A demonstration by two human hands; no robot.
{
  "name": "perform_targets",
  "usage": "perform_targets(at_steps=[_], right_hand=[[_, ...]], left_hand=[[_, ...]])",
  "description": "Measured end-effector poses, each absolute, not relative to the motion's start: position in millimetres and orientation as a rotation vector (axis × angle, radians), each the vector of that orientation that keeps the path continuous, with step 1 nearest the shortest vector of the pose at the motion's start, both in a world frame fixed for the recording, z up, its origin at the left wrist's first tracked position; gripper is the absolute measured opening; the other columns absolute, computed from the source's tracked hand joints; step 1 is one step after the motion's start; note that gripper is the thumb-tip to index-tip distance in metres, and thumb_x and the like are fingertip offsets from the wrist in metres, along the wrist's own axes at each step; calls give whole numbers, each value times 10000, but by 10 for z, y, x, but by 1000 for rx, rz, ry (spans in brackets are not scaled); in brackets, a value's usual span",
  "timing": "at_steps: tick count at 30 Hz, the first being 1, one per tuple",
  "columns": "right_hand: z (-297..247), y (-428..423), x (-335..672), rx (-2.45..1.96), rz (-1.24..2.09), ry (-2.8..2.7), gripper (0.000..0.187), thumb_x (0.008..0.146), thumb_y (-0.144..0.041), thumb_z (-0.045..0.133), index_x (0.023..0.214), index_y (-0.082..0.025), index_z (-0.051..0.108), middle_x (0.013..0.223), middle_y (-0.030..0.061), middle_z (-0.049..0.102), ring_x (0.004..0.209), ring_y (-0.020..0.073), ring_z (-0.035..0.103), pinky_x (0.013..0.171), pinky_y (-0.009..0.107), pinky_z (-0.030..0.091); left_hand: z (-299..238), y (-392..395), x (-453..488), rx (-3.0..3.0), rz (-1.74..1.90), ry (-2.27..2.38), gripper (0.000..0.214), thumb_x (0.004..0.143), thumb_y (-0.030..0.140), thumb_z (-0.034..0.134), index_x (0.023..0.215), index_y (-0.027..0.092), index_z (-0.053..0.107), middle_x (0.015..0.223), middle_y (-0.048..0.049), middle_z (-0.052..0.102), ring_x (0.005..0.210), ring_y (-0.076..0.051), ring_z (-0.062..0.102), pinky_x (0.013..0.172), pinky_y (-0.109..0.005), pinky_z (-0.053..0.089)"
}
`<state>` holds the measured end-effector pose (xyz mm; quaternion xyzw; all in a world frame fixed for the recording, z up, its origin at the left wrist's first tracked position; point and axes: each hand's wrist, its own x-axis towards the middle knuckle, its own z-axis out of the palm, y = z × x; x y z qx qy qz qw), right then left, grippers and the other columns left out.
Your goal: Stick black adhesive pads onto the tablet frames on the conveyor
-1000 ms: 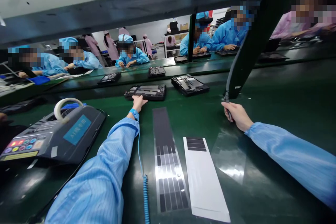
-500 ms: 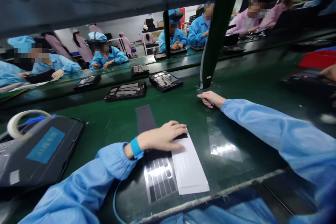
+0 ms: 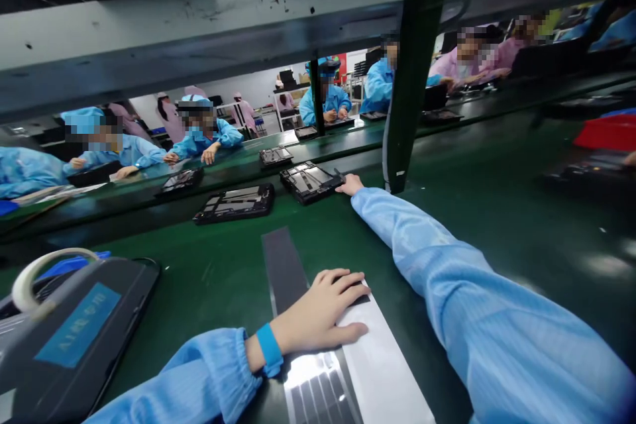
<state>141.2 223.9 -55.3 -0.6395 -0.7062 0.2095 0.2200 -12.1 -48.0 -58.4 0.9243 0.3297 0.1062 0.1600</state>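
My left hand lies flat with fingers spread on a white backing sheet, beside a dark strip of small black stickers. My right hand is stretched far forward, touching the near right corner of a black device tray on the green belt; a thin dark tool seems to stick out of it, its fingers mostly hidden. A second black tray lies to the left of that one.
A dark machine with a tape roll stands at the left. A black post hangs down just right of my right hand. More trays lie on the far belt, where several people in blue coats work. A red item sits far right.
My right hand has moved from beside the black post forward and left to the device tray. My left hand stays on the white sheet. The view has tilted up.
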Motion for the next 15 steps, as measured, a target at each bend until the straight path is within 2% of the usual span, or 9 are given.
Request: perform_targets(at_steps=[5,8,10,15], right_hand=[[-662,2161,1143,-1606,508,-2054,307,863,-313,513,1114,-137,538,1163,100,525,1041,203,524,877,410,435],[-654,2070,906,-1498,604,-2001,295,815,-327,580,1024,-120,560,1147,155,542,1129,275,477,925,394,385],[-616,2027,746,-1432,727,-1896,305,812,-328,583,1021,-110,538,1120,186,553,1134,296,475,903,363,397],[-504,1990,508,-1285,1219,-1425,332,885,-316,475,1152,-119,487,1084,106,557,940,177,570,785,346,484]], left_hand=[[-589,-480,-113,2599,312,963,463,828,382,516,1260,240,423,1369,-71,394,1241,-296,320,1009,-452,288],[-581,-474,-108,2596,311,961,448,832,372,512,1250,235,429,1362,-72,400,1238,-293,319,1014,-451,276],[-573,-468,-108,2592,296,962,448,834,373,510,1252,236,423,1367,-68,394,1240,-290,315,1013,-449,277],[-568,-460,-110,2592,268,968,454,843,388,499,1261,237,407,1381,-60,373,1246,-283,305,1012,-444,276]])
